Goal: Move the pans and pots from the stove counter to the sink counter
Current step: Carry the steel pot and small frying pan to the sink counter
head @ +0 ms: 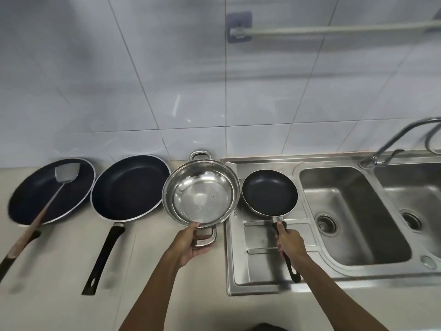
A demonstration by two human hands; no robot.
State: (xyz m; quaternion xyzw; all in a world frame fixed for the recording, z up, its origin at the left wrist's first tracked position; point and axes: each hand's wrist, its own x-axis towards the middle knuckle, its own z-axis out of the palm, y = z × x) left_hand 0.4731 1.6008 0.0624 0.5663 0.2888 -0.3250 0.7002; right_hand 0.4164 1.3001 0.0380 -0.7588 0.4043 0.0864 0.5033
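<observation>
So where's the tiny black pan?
The small frying pan sits on the sink's drainboard, between the steel pot and the basin, its handle in the right hand.

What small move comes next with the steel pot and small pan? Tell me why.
Probably let go of both: the small pan sits on the sink drainboard in the right hand, and the steel pot beside it has its near handle in the left hand.
</observation>
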